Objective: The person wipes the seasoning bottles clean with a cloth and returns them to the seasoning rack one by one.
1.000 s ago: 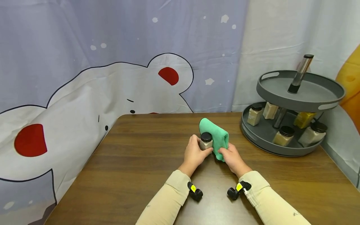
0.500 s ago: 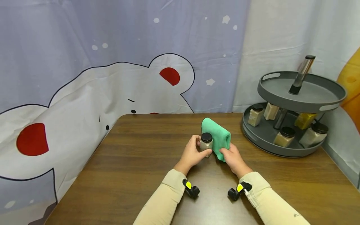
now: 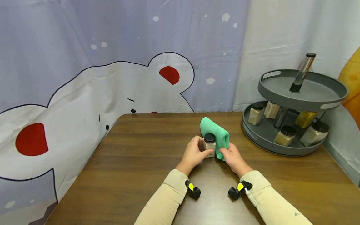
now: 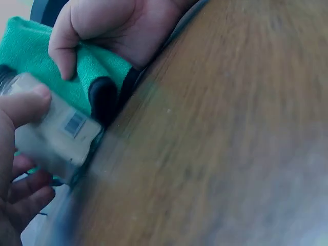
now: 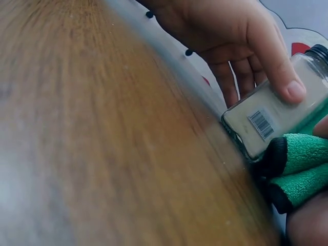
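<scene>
Near the middle of the table stands a square glass spice jar (image 3: 209,146) with a black lid and pale contents, apparently upright. My left hand (image 3: 194,153) holds it from the left, thumb on the near face and fingers around the far side. A barcode label shows low on the jar (image 5: 266,118) in the right wrist view. Against the jar's right side leans a folded green cloth (image 3: 216,132) with dark edging. My right hand (image 3: 232,157) grips that cloth, its thumb pressed on the near fold; its other fingers are mostly hidden behind the cloth.
At the right of the wooden table (image 3: 140,162) stands a grey two-tier rotating tray (image 3: 302,101). Several jars sit on its lower tier, among them a black-lidded jar (image 3: 285,135) near the front. A printed curtain (image 3: 126,37) hangs behind the table.
The jar has shifted slightly right and toward me, with my left hand still around it. The cloth moved slightly right, then back left. My right hand has barely moved.
</scene>
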Motion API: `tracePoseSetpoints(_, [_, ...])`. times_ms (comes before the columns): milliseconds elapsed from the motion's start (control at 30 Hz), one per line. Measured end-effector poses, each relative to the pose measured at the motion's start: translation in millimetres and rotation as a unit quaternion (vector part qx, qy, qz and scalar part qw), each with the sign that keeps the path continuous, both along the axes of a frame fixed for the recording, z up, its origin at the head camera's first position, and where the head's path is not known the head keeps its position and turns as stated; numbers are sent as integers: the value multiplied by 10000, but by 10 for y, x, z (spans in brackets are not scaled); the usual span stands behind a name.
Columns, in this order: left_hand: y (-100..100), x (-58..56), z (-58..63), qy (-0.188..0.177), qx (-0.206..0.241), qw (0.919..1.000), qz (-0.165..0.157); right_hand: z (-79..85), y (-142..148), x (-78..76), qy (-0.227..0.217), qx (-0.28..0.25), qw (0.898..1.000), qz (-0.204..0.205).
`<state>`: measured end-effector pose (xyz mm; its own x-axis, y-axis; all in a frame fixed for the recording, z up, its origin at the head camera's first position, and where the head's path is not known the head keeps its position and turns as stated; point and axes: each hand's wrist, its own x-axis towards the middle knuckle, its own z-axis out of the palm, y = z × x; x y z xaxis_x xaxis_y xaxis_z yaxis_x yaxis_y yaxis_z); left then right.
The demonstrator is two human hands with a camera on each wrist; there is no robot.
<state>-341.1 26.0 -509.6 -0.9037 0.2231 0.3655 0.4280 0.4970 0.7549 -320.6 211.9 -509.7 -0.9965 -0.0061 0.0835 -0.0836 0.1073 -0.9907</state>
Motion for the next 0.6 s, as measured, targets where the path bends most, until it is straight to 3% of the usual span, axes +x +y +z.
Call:
tracePoseSetpoints(167, [11,-5,-6,203,22,9975,669,31,6,17,-60,178,9997,140])
tracePoseSetpoints(267, [-17,-16,-6,187,38,9963,836,48,1,37,-39,266,9995,161])
tracePoseSetpoints(367, [-42,-23,3,48,220,9978,625,36,2,39,19,347,9993,134])
tracePoseSetpoints(500, [-54,-24,20,-272,546,9981,-60,12,2,20,75,362,9992,125])
tracePoseSetpoints(600, [-37,-21,31,-291,456,9979,-345,6,-2,8,83,272,9995,114])
